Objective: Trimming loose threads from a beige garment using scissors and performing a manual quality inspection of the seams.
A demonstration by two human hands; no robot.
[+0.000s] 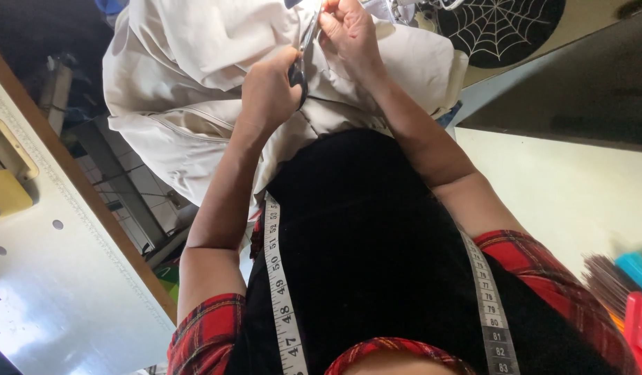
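Your left hand (269, 90) is closed around the dark handles of the scissors (301, 52), so the blades point up toward the seam. Your right hand (348, 35) pinches the beige garment (189, 62) near the blade tips, keeping the cloth tight. The garment lies over your lap, beside the sewing table (64, 292)
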